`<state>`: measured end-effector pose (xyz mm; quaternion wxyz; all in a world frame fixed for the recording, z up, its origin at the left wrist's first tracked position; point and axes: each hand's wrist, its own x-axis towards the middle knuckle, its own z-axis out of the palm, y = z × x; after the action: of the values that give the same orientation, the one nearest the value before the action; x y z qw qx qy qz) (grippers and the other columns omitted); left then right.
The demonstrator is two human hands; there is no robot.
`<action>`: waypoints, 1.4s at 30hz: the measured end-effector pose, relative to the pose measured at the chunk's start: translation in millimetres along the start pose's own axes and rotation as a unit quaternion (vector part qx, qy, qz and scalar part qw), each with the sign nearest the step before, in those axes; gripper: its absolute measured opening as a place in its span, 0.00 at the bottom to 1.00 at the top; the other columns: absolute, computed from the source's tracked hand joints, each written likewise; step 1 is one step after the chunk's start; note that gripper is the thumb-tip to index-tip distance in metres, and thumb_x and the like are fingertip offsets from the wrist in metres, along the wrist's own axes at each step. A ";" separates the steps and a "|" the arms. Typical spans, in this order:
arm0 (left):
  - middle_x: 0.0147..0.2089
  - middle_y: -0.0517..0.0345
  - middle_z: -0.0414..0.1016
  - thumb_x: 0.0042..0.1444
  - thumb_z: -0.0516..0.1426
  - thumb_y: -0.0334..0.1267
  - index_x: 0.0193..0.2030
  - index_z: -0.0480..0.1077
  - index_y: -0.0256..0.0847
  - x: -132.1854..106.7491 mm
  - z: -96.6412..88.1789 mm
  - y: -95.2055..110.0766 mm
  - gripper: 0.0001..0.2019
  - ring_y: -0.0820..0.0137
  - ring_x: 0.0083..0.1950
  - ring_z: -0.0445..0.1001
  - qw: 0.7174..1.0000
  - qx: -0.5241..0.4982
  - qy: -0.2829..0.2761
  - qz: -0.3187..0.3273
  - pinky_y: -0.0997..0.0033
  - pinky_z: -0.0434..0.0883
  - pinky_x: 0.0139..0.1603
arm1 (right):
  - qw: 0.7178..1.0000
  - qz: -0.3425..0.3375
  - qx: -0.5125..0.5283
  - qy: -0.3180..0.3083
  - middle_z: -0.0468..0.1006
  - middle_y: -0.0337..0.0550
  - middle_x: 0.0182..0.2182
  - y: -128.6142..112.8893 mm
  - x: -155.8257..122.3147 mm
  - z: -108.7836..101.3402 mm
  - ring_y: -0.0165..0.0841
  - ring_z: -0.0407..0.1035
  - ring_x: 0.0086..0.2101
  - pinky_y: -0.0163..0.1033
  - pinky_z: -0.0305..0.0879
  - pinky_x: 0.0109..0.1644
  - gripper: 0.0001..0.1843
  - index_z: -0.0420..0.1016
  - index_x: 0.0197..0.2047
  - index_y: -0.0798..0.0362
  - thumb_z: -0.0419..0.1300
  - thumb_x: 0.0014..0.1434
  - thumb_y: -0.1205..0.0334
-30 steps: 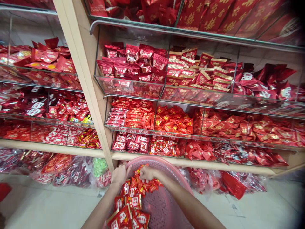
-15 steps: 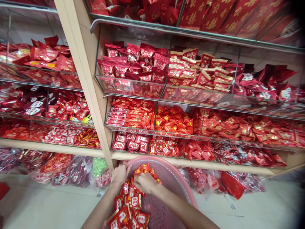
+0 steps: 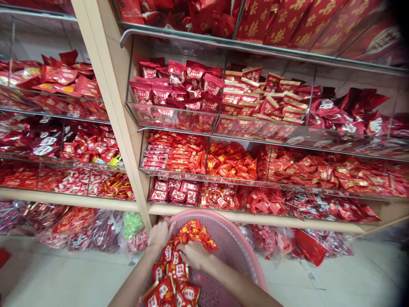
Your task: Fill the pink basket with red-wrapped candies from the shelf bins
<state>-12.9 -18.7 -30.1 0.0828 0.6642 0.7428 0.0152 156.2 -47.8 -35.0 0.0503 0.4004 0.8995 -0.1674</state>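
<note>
A pink perforated plastic basket [image 3: 238, 249] is held in front of the shelves, with red wrapped candies [image 3: 174, 281] heaped along its left side. My left hand [image 3: 160, 235] grips the basket's far left rim, fingers curled over it. My right hand [image 3: 194, 253] lies inside the basket on the candy pile, fingers closed round a bunch of small red-orange candies [image 3: 195, 231] just beyond it.
Clear acrylic bins [image 3: 179, 121] full of red candy packets fill the wooden shelves [image 3: 105, 85] ahead, left and right. Clear bags of candy, one with green sweets [image 3: 133, 224], lie on the pale tiled floor [image 3: 64, 277] beneath the lowest shelf.
My right hand drew back from the basket's far rim toward me and now rests lower on the pile, behind the red-orange candies. My left hand stayed on the rim.
</note>
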 end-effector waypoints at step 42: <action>0.37 0.45 0.77 0.58 0.37 0.52 0.47 0.65 0.38 0.8 -0.3 -2.5 0.25 0.59 0.39 0.75 1.000 -0.005 -0.006 0.006 0.64 0.68 0.38 | 0.873 0.018 0.242 0.423 0.71 0.37 0.21 96.8 -26.9 -285.0 0.26 0.67 0.22 0.30 0.61 0.27 0.09 0.69 0.29 0.57 0.55 0.52 0.60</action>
<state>-15.5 -18.2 -30.3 0.0902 0.6685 0.7381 0.0158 258.1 90.9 213.3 -0.4303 0.4487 0.7589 -0.1940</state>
